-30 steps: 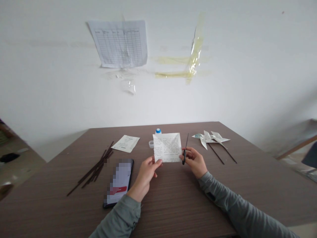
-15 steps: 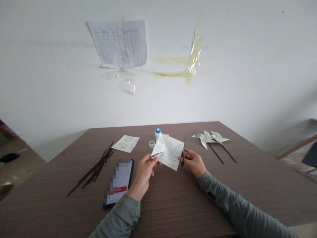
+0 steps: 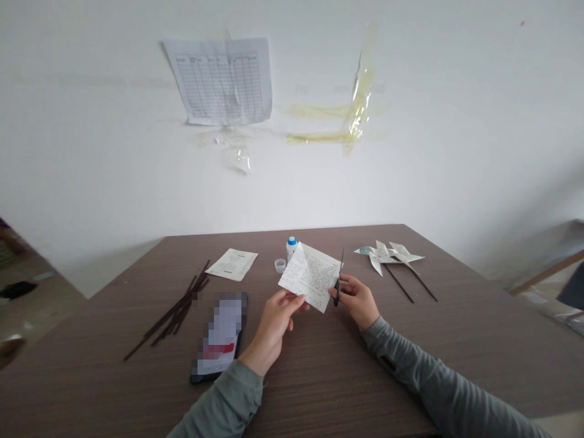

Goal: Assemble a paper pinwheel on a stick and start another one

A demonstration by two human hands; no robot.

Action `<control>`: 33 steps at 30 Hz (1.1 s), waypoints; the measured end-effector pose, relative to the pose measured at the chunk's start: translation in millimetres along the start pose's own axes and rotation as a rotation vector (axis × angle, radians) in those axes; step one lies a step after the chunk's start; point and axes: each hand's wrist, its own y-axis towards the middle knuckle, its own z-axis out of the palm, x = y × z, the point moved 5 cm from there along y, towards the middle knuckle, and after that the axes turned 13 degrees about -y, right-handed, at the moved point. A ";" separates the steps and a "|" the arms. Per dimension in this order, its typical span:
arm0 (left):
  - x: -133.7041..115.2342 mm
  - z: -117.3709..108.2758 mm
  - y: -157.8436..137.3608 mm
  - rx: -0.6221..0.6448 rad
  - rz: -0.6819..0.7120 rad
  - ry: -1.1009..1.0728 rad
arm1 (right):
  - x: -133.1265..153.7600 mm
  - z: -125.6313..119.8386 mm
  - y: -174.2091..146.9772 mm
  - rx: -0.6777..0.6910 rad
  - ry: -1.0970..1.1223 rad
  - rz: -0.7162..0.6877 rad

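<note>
A square sheet of printed paper (image 3: 312, 275) is held up above the table, tilted, with faint crease lines across it. My left hand (image 3: 279, 316) pinches its lower left edge between thumb and fingers. At the paper's right corner, my right hand (image 3: 360, 301) grips dark-handled scissors (image 3: 337, 291), their blades pointing up beside the sheet. The fingers of that hand also touch the paper's edge. Just behind the sheet stands a glue bottle (image 3: 292, 243) with a blue top, partly hidden. Its clear cap (image 3: 280, 265) lies to the left.
Two paper pinwheels (image 3: 392, 252) on dark sticks lie at the right. At the left are a stack of paper squares (image 3: 232, 264), several dark sticks (image 3: 177, 313) and a phone (image 3: 219, 340). The white wall (image 3: 310, 188) rises behind the table (image 3: 319, 377).
My left hand has shifted right along the paper's lower edge. The paper's left part, lifted or bent before, now lies flatter. My right hand has barely moved.
</note>
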 end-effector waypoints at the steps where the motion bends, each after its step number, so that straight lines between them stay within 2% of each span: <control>1: 0.6 0.8 -0.3 -0.006 -0.002 0.003 | 0.1 1.1 -0.6 0.004 0.014 0.017; 7: -2.2 -2.0 2.8 -0.066 0.033 0.030 | 2.2 4.9 -2.2 -0.004 0.065 0.097; 11: -4.1 -4.9 5.4 -0.045 0.045 0.061 | 2.6 0.6 0.0 -0.056 0.090 0.110; 25: 0.9 -0.4 2.5 -0.011 -0.041 0.068 | 2.0 -2.2 0.0 -0.107 0.116 0.092; 33: -4.1 -0.3 2.8 -0.044 -0.022 0.074 | 8.4 0.0 -1.6 -0.086 0.070 0.099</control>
